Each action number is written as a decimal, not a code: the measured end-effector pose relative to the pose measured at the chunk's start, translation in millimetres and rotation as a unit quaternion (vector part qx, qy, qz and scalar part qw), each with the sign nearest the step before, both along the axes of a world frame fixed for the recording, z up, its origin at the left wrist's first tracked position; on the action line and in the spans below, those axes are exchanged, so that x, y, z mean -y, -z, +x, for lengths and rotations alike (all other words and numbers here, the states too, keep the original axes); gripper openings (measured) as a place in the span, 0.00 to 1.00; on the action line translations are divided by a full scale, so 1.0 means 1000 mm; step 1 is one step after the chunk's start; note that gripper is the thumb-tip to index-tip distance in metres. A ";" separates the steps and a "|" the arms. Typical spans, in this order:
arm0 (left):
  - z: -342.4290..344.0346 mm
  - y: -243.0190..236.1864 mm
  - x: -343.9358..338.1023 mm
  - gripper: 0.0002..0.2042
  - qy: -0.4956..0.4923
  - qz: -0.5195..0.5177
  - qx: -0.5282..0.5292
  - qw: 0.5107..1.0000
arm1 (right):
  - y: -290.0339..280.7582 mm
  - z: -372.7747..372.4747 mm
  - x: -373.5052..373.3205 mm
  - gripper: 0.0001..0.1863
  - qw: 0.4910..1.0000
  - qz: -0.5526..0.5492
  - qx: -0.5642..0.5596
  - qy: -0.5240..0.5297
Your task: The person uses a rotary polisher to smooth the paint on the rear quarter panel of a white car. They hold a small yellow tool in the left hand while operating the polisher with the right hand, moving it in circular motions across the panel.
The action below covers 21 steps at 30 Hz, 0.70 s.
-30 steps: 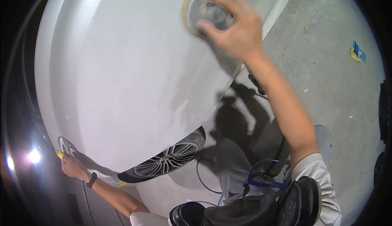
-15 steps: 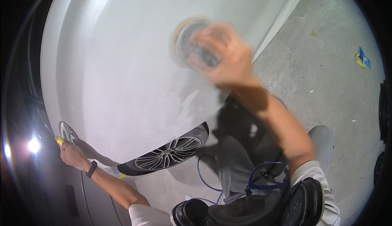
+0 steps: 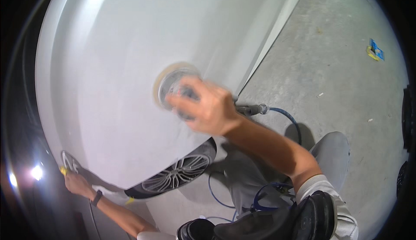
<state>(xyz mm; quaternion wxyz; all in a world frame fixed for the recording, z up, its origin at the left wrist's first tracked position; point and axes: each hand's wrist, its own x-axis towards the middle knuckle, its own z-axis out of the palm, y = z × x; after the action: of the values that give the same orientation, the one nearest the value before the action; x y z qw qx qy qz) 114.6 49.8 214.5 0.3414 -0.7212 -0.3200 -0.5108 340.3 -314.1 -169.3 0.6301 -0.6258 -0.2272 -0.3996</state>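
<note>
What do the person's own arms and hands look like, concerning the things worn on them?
The left hand and right hand are without gloves. A dark band circles the left wrist; the right wrist looks bare. Both arms have short, pale sleeves.

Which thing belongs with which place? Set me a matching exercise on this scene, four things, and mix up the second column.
Things:
1. Round-pad tool
2. Dark wristband
3. Spoked wheel
4. Blue item

Places:
A. Partly covered by the lower edge of the pale panel
B. Lying on the grey floor, toward the picture's right
C. In the grip of the right hand
D. Around the wrist of the left hand

Pairs: 1-C, 2-D, 3-A, 4-B
</note>
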 end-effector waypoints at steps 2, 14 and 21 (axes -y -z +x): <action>0.002 0.005 0.000 0.23 0.065 -0.052 0.037 0.996 | 0.000 0.040 0.019 0.25 0.998 0.047 -0.022 0.025; 0.019 0.013 0.043 0.26 0.030 -0.030 0.061 0.997 | 0.020 0.210 0.171 0.28 0.976 0.113 -0.158 0.101; 0.015 0.004 0.033 0.25 -0.013 -0.025 0.034 0.999 | 0.038 0.079 0.061 0.23 0.988 0.097 -0.116 0.027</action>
<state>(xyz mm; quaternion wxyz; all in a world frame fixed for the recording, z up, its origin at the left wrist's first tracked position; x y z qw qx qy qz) 129.8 16.6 210.6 0.3188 -0.7076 -0.3531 -0.5225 419.7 -375.6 -206.9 0.6992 -0.6096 -0.0954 -0.3612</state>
